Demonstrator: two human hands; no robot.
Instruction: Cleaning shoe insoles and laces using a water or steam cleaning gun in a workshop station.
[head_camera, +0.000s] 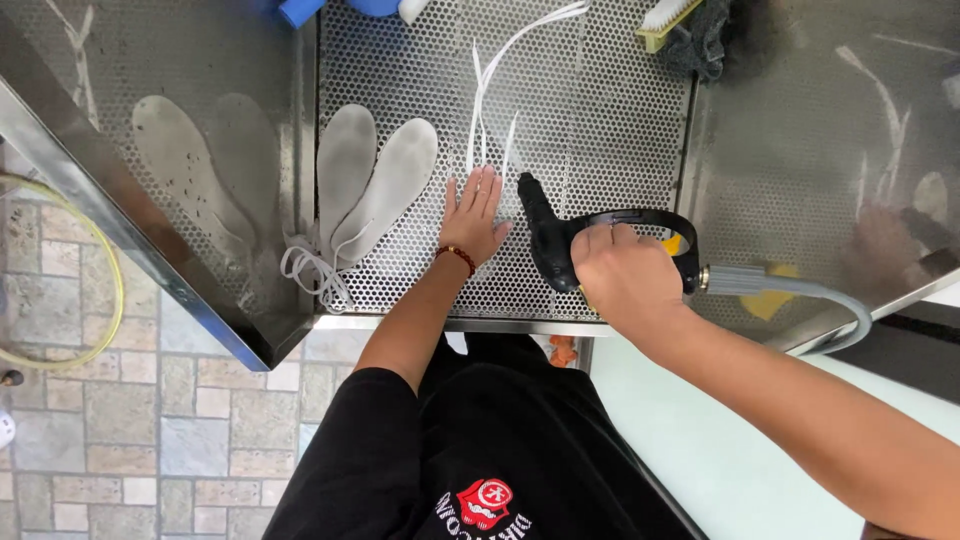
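Pinning white laces (485, 120) under left fingers (482, 192), spray gun (560, 240) in right hand (620, 275)

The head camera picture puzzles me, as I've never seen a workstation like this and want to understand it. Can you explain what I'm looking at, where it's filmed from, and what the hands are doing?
The camera sits on a person's head and looks down, so you see their own two arms. In front is a perforated stainless steel tray with shiny metal side walls that mirror what lies in it. On the tray lie two grey shoe insoles, side by side, and several white shoelaces. The left hand, with a beaded bracelet at the wrist, presses flat on the lace ends. The right hand grips a black spray gun joined to a grey hose. A yellow-backed scrubbing brush rests at the far edge.
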